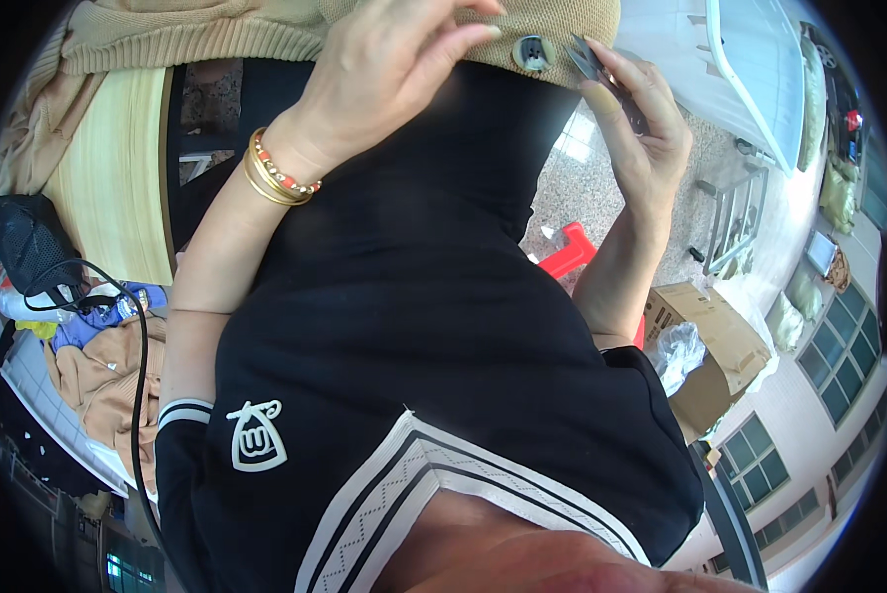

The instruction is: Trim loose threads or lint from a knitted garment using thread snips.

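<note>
Pinching the tan knitted cardigan (265,35) at its edge beside a grey button (533,52), the left hand (384,69) grips the fabric against the person's black shirt. The right hand (641,128) is closed around small thread snips (601,69), just right of the button.

left hand (394,69) pinches tan knit garment (216,35); right hand (641,128) holds scissors (591,61).
</note>
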`<state>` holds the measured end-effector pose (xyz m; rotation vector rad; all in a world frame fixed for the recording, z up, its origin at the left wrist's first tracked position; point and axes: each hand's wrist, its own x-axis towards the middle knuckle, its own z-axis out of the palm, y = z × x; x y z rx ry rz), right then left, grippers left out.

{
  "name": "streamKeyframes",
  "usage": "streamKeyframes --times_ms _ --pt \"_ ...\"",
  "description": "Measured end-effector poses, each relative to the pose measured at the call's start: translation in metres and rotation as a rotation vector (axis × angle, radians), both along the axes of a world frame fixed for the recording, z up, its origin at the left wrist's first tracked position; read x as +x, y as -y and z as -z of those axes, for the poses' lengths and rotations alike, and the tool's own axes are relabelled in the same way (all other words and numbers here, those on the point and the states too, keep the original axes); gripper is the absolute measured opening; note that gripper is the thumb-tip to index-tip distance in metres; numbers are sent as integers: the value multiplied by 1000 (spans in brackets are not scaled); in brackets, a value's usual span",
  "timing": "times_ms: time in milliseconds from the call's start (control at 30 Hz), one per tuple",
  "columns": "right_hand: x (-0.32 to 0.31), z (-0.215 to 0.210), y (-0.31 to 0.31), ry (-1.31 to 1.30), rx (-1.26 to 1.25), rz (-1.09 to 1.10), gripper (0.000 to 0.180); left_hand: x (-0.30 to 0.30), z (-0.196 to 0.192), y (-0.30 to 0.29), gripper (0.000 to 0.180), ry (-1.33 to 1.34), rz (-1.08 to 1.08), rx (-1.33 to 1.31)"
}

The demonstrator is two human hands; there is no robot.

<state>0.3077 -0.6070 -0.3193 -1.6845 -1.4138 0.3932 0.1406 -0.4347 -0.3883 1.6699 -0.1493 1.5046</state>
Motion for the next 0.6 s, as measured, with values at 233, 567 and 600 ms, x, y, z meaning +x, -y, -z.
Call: streamKeyframes --times_ms 233,567,600 --pt "-2 5 -3 2 11 1 37 -1 3 -5 28 -169 -245 203" --pt "-1 8 -3 -37 16 15 36 -2 -5 -6 9 10 -133 16" --pt "-1 8 -2 -30 10 20 36 -17 -17 2 6 -309 -171 -117"
